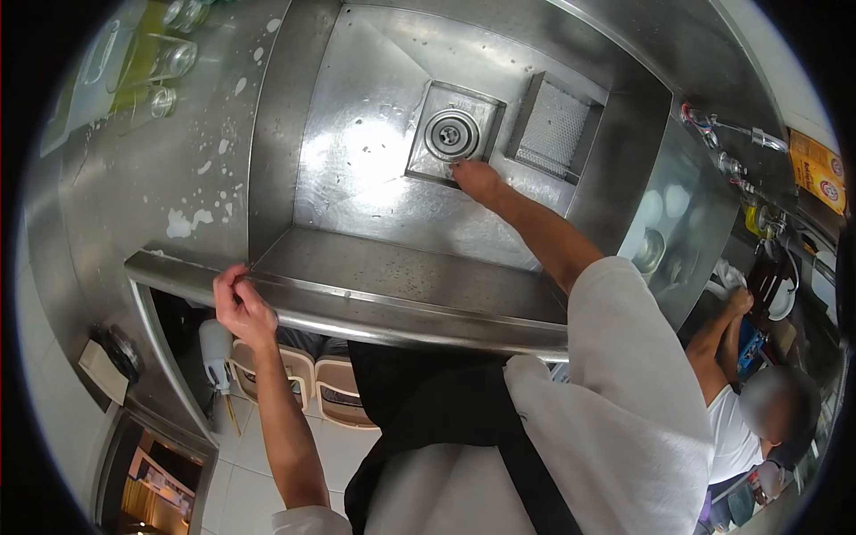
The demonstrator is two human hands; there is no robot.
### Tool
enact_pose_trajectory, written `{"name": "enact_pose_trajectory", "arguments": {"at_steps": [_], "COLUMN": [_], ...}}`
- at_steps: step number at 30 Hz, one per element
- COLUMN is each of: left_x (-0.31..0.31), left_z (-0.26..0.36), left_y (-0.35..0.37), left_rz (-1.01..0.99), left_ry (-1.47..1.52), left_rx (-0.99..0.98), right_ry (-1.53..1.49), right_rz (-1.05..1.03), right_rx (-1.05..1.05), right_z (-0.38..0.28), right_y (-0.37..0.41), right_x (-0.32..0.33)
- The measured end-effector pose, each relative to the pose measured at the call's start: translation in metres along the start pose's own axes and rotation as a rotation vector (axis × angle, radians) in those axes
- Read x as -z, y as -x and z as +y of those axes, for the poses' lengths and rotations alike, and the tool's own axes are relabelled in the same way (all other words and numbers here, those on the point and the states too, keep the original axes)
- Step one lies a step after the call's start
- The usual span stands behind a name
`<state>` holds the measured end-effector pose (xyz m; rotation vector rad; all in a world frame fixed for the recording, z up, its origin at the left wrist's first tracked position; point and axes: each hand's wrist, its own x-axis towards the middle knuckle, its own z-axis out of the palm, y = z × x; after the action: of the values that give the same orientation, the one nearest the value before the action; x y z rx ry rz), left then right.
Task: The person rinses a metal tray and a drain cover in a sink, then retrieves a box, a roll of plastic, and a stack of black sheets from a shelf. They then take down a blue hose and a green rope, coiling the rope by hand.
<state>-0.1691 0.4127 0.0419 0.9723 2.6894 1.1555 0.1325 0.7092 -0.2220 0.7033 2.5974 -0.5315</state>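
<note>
The drain [450, 134] sits in a square recess in the floor of a metal sink [357, 76]. At its 5 o'clock, the right hand [479, 181] reaches down to the recess, fingers bunched close together beside the drain's rim; whether they pinch anything I cannot tell. At the drain's 3 o'clock, near it, a metal tray [553, 129] with a dimpled base stands inside the sink.

The left hand [244, 312], towards 8 o'clock, is at the sink's front edge [383, 312], fingers curled in; their grip on the edge cannot be made out. Beyond, also at 8 o'clock, white splashes [183, 221] spot the worktop [214, 71], with glass jars [176, 58] near 10 o'clock.

Beige bins [337, 374] stand below the edge at 7 o'clock. Farther out, a yellow box [816, 169] is at 3 o'clock, and another person [731, 437] is between 4 and 5 o'clock.
</note>
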Motion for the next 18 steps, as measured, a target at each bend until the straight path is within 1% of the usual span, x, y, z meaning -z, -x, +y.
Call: {"name": "enact_pose_trajectory", "arguments": {"at_steps": [2,4,5,6,8,9,11,12,14,15,17,18], "left_x": [-0.002,-0.002,-0.001,0.0,0.001,0.001,0.001,0.001,0.002,0.002,0.003,0.004], "left_z": [-0.002,-0.005,-0.006,-0.006,-0.006,-0.005,-0.006,-0.005,-0.005,-0.006,-0.007,-0.007], "left_y": [-0.004,-0.002,0.0,0.0,-0.001,-0.001,-0.001,-0.001,-0.001,-0.001,-0.001,-0.001], "left_rz": [0.014,0.027,0.028,0.014,0.009,0.019,0.037,0.039,0.05,0.068,0.085,0.1], "left_ry": [0.023,-0.005,-0.006,0.009,0.022,0.014,-0.004,-0.01,0.053,0.042,0.078,0.095], "left_rx": [-0.004,-0.045,-0.042,-0.013,0.014,0.001,-0.033,-0.023,-0.044,-0.094,-0.087,-0.069], "right_ry": [-0.053,-0.098,-0.143,-0.141,-0.185,-0.183,-0.205,-0.203,-0.363,-0.358,-0.629,-0.762], "right_rz": [-0.133,-0.15,-0.174,-0.176,-0.416,-0.412,-0.231,-0.239,-0.362,-0.367,-0.281,-0.241], "right_rx": [0.062,0.099,0.135,0.138,0.054,0.06,0.055,0.064,-0.027,-0.009,0.125,0.191], "right_z": [0.008,0.013,0.014,0.008,-0.003,0.003,0.015,0.01,0.007,0.007,0.016,0.008], "right_y": [-0.009,-0.022,-0.022,-0.021,-0.027,-0.036,-0.05,-0.045,-0.044,-0.043,-0.039,-0.038], "right_x": [-0.004,-0.003,-0.004,0.01,0.039,0.02,-0.014,-0.001,0.027,0.025,0.028,0.036]}}
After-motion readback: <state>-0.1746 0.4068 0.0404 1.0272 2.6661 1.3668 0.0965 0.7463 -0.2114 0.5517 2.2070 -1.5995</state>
